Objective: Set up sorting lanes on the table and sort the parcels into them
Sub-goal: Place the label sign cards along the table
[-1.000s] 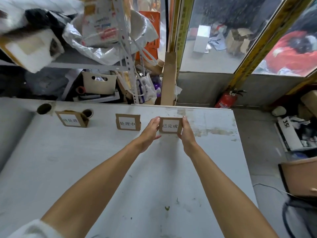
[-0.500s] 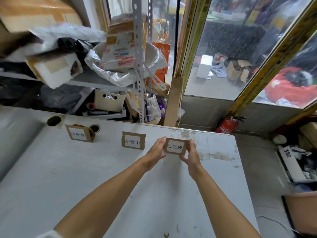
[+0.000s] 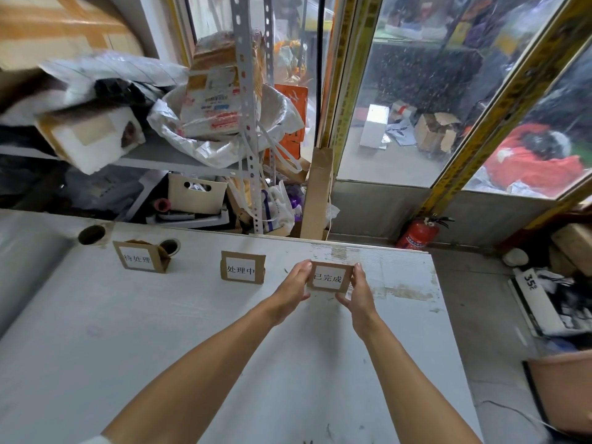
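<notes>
Three cardboard lane signs with white paper labels stand in a row near the far edge of the white table (image 3: 160, 347). The left sign (image 3: 139, 259) and the middle sign (image 3: 242, 267) stand free. The right sign (image 3: 329, 277) is held between both hands: my left hand (image 3: 293, 288) grips its left edge and my right hand (image 3: 357, 290) grips its right edge, thumbs under its lower corners. The sign sits on or just above the tabletop; I cannot tell which. No parcels lie on the table.
Two round holes (image 3: 91, 234) pierce the table near the left sign. Behind the table a metal shelf (image 3: 179, 161) holds bags, boxes and a sack. A red fire extinguisher (image 3: 416, 233) stands by the glass wall. Clutter and a brown bin (image 3: 563, 389) lie on the floor at right.
The camera tilted up, so the table and signs sit lower in view. Both hands stay on the right sign and have closed in a little around its edges.
</notes>
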